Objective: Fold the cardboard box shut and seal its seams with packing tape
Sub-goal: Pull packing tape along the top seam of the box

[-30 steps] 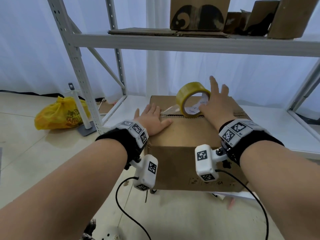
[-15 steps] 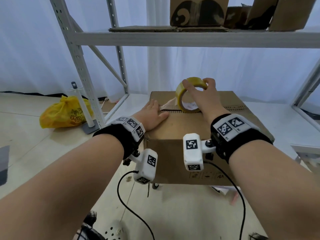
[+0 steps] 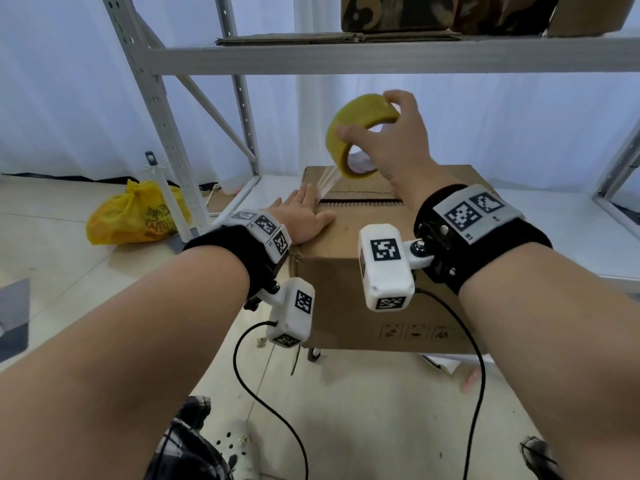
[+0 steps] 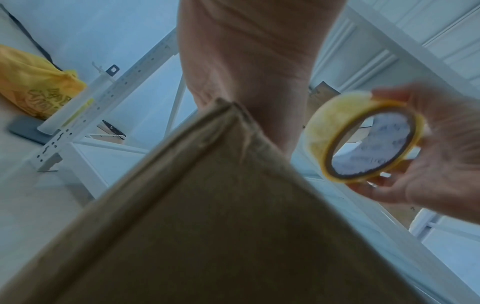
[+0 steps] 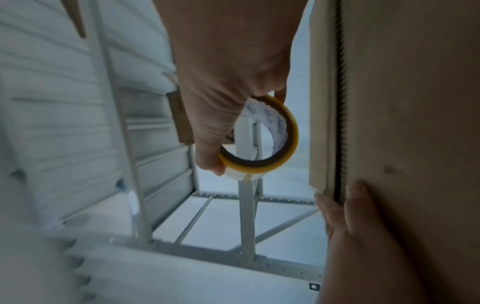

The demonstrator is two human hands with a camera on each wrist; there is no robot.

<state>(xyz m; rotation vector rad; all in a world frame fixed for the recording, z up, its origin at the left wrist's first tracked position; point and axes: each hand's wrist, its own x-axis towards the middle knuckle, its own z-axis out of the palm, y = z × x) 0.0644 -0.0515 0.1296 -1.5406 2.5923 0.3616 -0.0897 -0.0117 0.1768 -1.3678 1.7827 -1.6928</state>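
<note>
Tape roll (image 3: 362,133) has lifted off the box (image 3: 367,230).

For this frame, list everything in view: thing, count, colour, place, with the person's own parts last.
cardboard box: one, brown, flaps folded down, centre, in front of the rack
tape roll: one, yellowish, held above the box top
tape strip: one, clear, stretched from the roll down to the box's left end
metal rack: one, pale grey, behind and above the box
boxes on the rack shelf: several, brown, top edge
plastic bag: one, yellow, on the floor at left
cables: two, black, hanging from the wrist cameras
left hand: flat on the box top by the seam
right hand: grips the roll
</note>
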